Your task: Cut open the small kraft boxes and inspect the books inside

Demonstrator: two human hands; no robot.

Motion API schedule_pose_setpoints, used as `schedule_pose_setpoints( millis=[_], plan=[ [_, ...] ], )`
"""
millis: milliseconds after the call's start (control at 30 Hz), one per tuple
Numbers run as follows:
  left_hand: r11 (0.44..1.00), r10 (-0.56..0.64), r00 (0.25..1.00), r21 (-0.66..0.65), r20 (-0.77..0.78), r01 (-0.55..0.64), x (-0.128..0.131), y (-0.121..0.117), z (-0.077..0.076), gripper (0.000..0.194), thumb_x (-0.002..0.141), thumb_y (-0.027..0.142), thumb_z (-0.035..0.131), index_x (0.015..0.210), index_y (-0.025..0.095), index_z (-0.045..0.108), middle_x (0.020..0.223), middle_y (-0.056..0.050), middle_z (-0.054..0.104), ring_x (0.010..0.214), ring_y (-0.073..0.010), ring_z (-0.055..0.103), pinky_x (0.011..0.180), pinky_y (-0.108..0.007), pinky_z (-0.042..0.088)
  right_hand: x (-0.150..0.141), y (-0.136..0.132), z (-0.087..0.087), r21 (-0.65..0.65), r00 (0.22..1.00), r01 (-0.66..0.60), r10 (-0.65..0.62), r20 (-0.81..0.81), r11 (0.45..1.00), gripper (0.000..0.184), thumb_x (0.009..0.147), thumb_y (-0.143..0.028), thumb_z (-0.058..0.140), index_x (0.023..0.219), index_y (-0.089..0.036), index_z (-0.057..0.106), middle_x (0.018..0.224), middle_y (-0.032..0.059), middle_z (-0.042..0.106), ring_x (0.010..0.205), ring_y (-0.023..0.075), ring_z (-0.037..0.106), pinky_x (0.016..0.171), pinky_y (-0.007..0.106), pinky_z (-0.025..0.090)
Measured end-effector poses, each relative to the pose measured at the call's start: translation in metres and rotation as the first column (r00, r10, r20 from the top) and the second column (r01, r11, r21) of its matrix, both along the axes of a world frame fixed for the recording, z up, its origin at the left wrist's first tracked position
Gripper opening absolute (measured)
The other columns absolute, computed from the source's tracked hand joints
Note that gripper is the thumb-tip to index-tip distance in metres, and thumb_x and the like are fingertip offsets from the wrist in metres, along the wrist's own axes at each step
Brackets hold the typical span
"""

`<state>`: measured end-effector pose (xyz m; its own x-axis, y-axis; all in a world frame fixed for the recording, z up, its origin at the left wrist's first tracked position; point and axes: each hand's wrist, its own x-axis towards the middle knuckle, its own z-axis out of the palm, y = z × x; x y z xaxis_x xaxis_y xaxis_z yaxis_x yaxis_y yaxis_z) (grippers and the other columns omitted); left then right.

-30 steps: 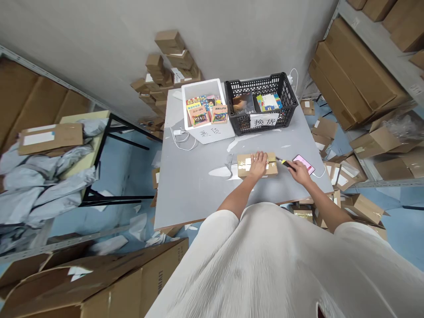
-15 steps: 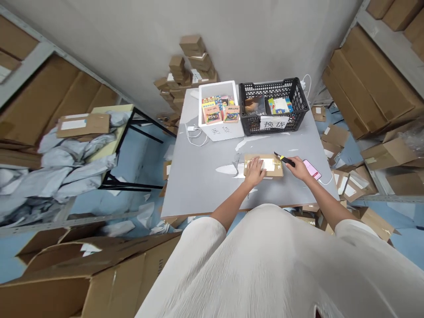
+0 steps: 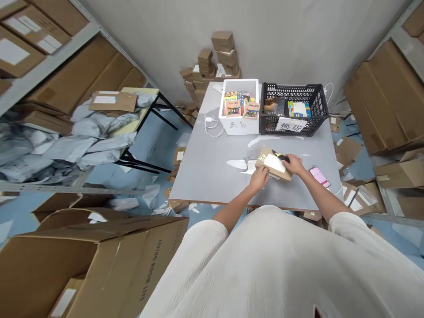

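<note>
Nearest me, I have the left hand [image 3: 259,177] grasping the near left edge of the cardboard box [image 3: 272,167], turned askew over the counter [image 3: 205,172], whether resting or lifted I can't tell, while the right hand [image 3: 293,164] grips a cutter [image 3: 282,157] at the box's right end. I judge the box light and fairly stiff, its walls liable to dent under a hard squeeze and its tape [image 3: 262,157] slick, so I'd take opposite edges away from the cutter; the white bin [image 3: 240,127] and black crate [image 3: 313,126] stand beyond.

parcel storeroom | shelved cartons [image 3: 39,32] | grey mailing bags [image 3: 70,148] | boxes stacked against wall [image 3: 226,59]
</note>
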<state>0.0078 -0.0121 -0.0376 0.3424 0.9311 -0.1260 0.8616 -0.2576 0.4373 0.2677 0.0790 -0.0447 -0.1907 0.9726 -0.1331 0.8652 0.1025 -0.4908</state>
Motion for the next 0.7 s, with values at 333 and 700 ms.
schedule_pose_setpoints(
  millis=[333,700],
  plan=[
    [0.998,-0.059,0.995,0.011,0.078,0.058,0.023,0.041,0.004,0.058,0.109,0.030,0.047,0.166,0.017,0.046,0.168,-0.018,0.051,0.160,-0.0314,0.044,0.132,-0.050,0.039,0.018,-0.069,-0.004,-0.218,0.935,0.143,-0.204,-0.291,0.965,0.039,0.101,-0.056,0.061,0.125,-0.026,0.063,0.120,0.0096,0.081,0.098,0.0283,0.077,0.088,0.041,0.061],
    [0.996,0.046,0.996,-0.069,-0.080,-0.052,0.092,0.033,0.010,0.099,0.096,0.057,0.072,0.177,0.021,0.029,0.177,-0.025,0.039,0.159,-0.0462,0.042,0.125,-0.061,0.038,0.036,-0.061,0.004,-0.155,0.864,0.315,-0.350,-0.361,0.936,0.042,0.096,-0.058,0.064,0.121,-0.024,0.066,0.139,0.0144,0.070,0.114,0.0288,0.071,0.105,0.047,0.058]
  ],
)
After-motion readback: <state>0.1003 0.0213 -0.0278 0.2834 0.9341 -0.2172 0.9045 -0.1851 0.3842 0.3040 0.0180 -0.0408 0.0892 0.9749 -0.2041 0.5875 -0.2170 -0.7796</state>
